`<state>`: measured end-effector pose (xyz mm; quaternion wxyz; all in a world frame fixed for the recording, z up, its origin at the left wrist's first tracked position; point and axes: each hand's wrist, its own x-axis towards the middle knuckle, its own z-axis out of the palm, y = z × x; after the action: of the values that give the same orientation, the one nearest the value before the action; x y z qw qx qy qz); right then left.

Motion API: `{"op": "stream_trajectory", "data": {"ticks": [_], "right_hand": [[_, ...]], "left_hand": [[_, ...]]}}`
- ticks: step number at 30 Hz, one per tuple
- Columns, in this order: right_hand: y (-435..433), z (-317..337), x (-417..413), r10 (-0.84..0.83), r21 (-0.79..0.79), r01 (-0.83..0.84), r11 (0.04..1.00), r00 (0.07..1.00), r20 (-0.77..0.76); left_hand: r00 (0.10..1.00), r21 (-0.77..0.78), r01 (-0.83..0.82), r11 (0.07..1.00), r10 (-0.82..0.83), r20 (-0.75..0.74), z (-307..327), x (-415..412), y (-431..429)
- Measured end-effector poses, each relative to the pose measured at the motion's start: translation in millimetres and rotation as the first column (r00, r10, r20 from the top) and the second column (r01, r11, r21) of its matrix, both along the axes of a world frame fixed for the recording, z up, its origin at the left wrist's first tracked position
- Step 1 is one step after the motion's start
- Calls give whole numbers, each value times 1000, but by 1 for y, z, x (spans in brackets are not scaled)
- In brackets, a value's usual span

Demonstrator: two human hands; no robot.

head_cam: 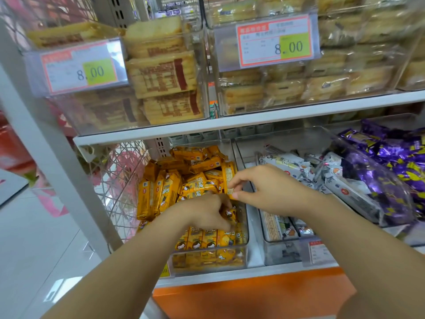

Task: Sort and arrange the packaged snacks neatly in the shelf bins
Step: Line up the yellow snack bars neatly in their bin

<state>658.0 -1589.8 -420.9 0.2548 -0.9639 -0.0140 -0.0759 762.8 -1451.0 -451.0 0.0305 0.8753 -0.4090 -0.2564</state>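
- The right hand is seen with thumb and forefinger pressed together, pinching the lower end seal of an upright yellow pack.
- The left hand is curled down over a second pack, which is gripped in the fingertips.
- Both packs lie among the yellow snack packs in the clear bin, set at the front edge of the lower shelf, towards its left end.
- The packs are judged light, with glossy film that is likely slippery; the contents may be brittle, so hard squeezing is to be avoided.
- A hold across the narrow sides, not the crimped seal, is judged steadier.
- White packs and purple packs are kept in the bins towards the shelf's right end.
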Motion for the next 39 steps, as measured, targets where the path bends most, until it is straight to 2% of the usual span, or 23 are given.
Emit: {"op": "stream_trajectory", "data": {"ticks": [6,11,16,18,22,26,29,34,39], "right_hand": [[2,0,-1,-4,-9,4,1000,1000,2],[2,0,-1,0,-7,0,1000,1000,8],[1,0,-2,10,-6,-10,1000,1000,9],[1,0,-2,8,-14,-8,1000,1000,8],[2,0,-2,7,-5,-7,1000,1000,7],[2,0,-1,3,-2,-3,1000,1000,7],[2,0,-2,1,-5,-1,1000,1000,11],[2,-1,-3,2,7,-2,1000,1000,9],[2,1,-4,11,6,-11,1000,1000,16]], "left_hand": [[997,-188,-63,980,70,31,-3,-5,-3],[960,-377,-277,884,237,-151,-1,-2,0],[949,-600,-225,768,313,45,-5,-16,17],[930,-640,-226,735,359,83,-9,-22,27],[917,-546,-244,802,374,139,-13,-29,36],[944,-245,-248,937,290,155,-10,-33,32],[946,-83,-212,974,226,232,-4,-29,19],[980,-18,-187,982,187,63,-9,-23,6],[948,-20,-176,984,175,265,-13,-25,11]]}}
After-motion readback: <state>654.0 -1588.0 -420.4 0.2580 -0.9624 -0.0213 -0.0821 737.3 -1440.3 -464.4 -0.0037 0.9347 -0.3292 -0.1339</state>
